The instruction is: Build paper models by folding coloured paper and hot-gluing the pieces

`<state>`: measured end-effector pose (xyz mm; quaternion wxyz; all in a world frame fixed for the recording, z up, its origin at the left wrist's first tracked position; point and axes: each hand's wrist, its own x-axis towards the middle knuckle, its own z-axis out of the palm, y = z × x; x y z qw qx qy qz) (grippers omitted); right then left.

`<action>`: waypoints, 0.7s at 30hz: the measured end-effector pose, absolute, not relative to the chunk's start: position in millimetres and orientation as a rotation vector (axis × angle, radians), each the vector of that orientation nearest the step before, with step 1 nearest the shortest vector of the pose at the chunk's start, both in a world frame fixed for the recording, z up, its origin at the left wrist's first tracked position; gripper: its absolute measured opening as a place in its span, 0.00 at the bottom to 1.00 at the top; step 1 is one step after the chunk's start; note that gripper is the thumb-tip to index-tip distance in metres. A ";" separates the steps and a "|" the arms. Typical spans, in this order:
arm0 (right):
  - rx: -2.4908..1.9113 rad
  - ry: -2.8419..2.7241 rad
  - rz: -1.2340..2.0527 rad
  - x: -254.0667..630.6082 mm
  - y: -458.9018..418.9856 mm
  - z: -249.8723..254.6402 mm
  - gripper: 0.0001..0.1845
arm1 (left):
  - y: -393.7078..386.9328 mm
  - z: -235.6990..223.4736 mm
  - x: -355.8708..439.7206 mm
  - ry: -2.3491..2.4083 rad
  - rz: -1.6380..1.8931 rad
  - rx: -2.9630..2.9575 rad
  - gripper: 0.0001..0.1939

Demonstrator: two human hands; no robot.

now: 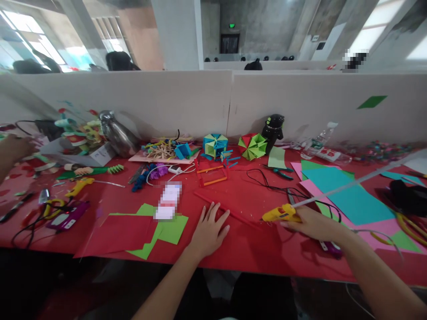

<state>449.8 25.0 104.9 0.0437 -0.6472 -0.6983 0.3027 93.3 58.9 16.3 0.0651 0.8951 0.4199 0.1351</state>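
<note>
My left hand [208,229] lies on the red table top [253,253] with its fingers spread, the fingertips close to a long, thin red paper strip [240,215]. Whether they press on the strip, I cannot tell. In my right hand [316,222] is a yellow hot glue gun [279,213], its nozzle pointing left at the strip's right end. A long clear glue stick [356,181] runs out of the gun's back toward the upper right. Beyond the strip sits a small frame [213,171] of red and orange strips.
Green and red paper sheets [116,233] and a phone [168,202] lie at left. Turquoise and pink sheets [350,191] are at right. Folded paper shapes [252,146], a dark bottle [273,131] and a metal jug [118,133] line the partition. Another person's hand [13,153] shows far left.
</note>
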 end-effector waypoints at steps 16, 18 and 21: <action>-1.975 -2.170 0.876 416.4 49.0 95.3 0.21 | 58.0 20.3 94.8 1.266 0.385 2.671 0.26; -1.912 -2.198 0.946 412.9 51.4 93.9 0.19 | 57.9 21.2 94.8 1.268 0.382 2.670 0.26; -1.849 -2.225 0.999 413.3 52.3 92.2 0.18 | 57.7 22.1 94.6 1.268 0.382 2.667 0.26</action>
